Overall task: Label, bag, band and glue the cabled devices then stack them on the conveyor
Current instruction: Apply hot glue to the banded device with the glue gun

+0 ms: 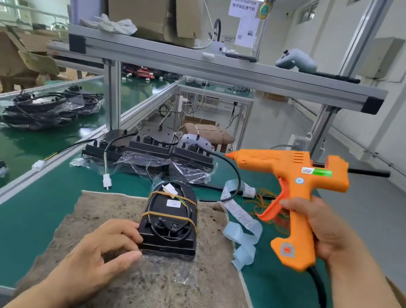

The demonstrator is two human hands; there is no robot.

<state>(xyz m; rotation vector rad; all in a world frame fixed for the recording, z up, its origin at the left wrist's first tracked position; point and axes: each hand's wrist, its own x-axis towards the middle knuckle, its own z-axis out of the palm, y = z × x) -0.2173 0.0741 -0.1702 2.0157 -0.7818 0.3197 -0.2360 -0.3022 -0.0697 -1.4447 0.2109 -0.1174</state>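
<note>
Black cabled device (171, 219), bagged in clear plastic, cable coiled on top, lies on brown felt mat (144, 293) at bench centre. Two rubber bands (174, 197) cross it. Left hand (103, 250) grasps its near-left corner, fingers curled against the side, thumb on the bag's loose end. Right hand (319, 228) clenched round the handle of an orange glue gun (296, 186), forefinger on the trigger; gun held above the bench, nozzle pointing left. Pale blue label strip (245, 232) just right of the mat. Unbanded devices (151, 150) in a row behind. Bagged stack (47, 107) on green conveyor (8, 146), far left.
</note>
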